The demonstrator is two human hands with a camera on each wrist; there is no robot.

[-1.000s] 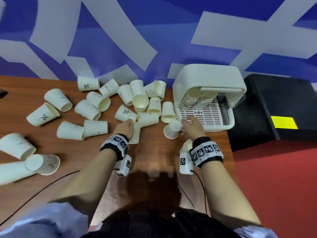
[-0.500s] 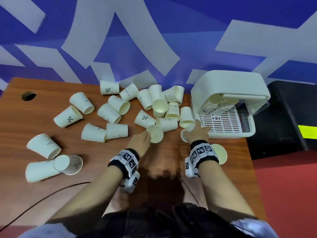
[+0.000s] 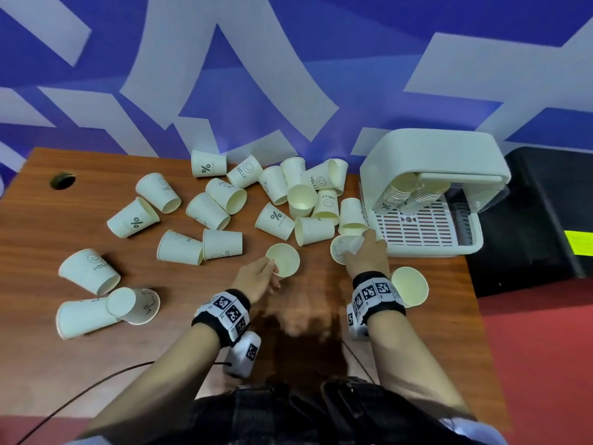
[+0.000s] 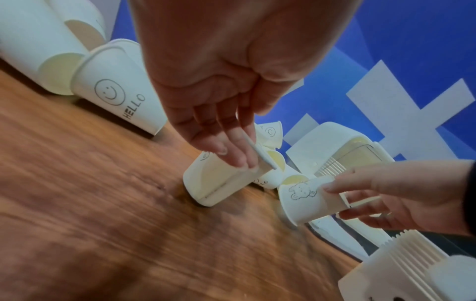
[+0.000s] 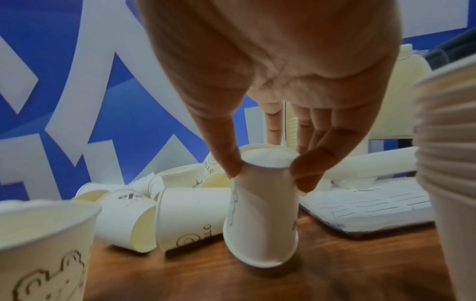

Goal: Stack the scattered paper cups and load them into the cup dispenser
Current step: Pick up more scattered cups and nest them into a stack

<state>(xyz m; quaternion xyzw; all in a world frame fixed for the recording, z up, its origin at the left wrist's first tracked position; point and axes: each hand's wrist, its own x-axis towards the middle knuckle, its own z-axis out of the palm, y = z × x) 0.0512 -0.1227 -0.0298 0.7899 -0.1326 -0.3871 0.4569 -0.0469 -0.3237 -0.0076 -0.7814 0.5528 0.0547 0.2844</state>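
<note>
My left hand (image 3: 272,272) pinches the rim of a white paper cup (image 3: 284,260) whose mouth faces up; the left wrist view shows its fingertips (image 4: 238,160) on that rim, the cup (image 4: 213,183) low over the table. My right hand (image 3: 356,248) grips another cup (image 3: 340,248) by its base, next to the dispenser tray (image 3: 426,248). In the right wrist view thumb and fingers (image 5: 233,165) pinch that base, and the cup (image 5: 260,213) hangs mouth down, tilted, close to the wood. The white cup dispenser (image 3: 430,162) holds stacked cups (image 3: 404,194).
Several loose cups (image 3: 221,244) lie on their sides across the brown table (image 3: 64,364). A short stack of cups (image 3: 412,284) stands by my right wrist. A cable hole (image 3: 62,180) is at the far left, a black cabinet (image 3: 545,203) beyond the right edge.
My left hand has lifted a lying cup out of the pile and turned its mouth up. My right hand stays by the tray with its cup, tipped more mouth down.
</note>
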